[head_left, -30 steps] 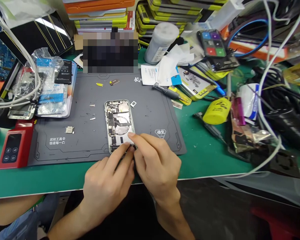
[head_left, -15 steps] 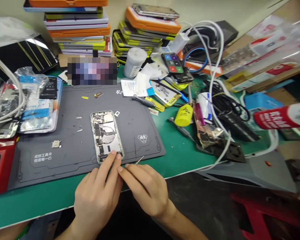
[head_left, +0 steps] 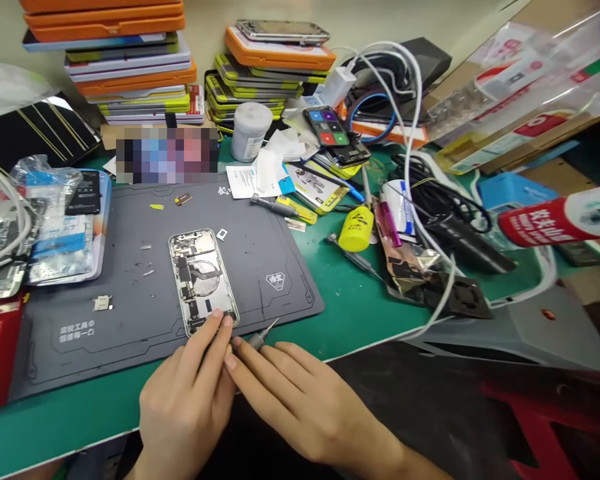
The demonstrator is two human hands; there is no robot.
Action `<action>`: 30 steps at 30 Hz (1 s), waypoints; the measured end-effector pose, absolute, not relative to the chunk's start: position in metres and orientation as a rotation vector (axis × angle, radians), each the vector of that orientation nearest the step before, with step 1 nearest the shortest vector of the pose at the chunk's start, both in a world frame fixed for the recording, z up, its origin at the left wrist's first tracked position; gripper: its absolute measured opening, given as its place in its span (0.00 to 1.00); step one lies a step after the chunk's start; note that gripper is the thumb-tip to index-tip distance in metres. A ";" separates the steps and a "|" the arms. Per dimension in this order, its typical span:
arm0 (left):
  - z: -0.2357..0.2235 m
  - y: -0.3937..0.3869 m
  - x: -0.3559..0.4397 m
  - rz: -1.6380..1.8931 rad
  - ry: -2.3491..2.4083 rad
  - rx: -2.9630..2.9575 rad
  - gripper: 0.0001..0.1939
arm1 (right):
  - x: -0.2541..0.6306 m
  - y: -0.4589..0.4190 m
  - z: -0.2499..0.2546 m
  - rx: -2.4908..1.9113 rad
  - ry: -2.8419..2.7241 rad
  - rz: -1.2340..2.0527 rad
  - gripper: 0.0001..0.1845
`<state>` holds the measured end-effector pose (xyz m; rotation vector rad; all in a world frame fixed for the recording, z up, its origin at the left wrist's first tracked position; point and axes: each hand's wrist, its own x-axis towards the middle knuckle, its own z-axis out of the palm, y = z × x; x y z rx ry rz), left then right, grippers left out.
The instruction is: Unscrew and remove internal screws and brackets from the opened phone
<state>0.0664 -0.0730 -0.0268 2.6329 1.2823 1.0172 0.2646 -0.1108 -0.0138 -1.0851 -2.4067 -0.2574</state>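
Observation:
An opened smartphone [head_left: 206, 277] lies on the dark work mat [head_left: 130, 287], its inner parts bare. My left hand [head_left: 187, 393] is at its lower right end, with the index and middle fingertips pressing on it and the thumb mostly hidden. My right hand [head_left: 305, 400] meets the left at that corner, its leading fingertips close together. Whatever is between them, if anything, is hidden. A small grey screwdriver [head_left: 259, 339] lies just beyond my right fingers, tip pointing up and right, its handle end covered. A SIM tray [head_left: 222, 234] sits beside the phone's top.
Small metal pieces [head_left: 147, 272] and a silver part [head_left: 103, 303] lie on the mat. Stacked cases [head_left: 130, 73] stand behind. To the right are a yellow cylinder [head_left: 357, 228], a second screwdriver [head_left: 353, 255] and looping white cables [head_left: 420, 193]. A red object [head_left: 0, 347] is at the left edge.
The view has shifted slightly. My right fingers have drawn back a little and straightened, uncovering more of the screwdriver's handle. The phone and my left hand stay together in the same place.

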 end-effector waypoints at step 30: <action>-0.020 -0.075 0.070 0.971 1.353 2.587 0.14 | 0.242 -0.078 -0.029 -1.171 -0.863 0.872 0.25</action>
